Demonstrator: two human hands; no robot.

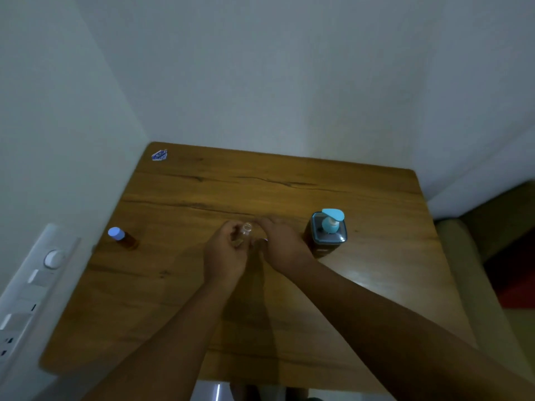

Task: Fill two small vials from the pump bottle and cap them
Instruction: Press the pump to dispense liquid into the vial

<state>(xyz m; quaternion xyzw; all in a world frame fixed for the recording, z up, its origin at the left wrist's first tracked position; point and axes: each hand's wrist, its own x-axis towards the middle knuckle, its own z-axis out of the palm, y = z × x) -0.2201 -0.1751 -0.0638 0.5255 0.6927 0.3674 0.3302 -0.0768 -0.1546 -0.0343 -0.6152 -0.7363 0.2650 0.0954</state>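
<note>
Open vial [246, 228], upright, mouth up, pinched in left hand [224, 251] above table [289, 186] centre; right hand [279, 244] touching alongside, grip unclear. Pump bottle [328, 231] just right, nearer right hand; capped vial [123, 237] far left.

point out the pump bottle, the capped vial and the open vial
pump bottle [328, 235], head view, top of its body
capped vial [123, 237], head view, below its cap
open vial [246, 228], head view, its mouth
</note>
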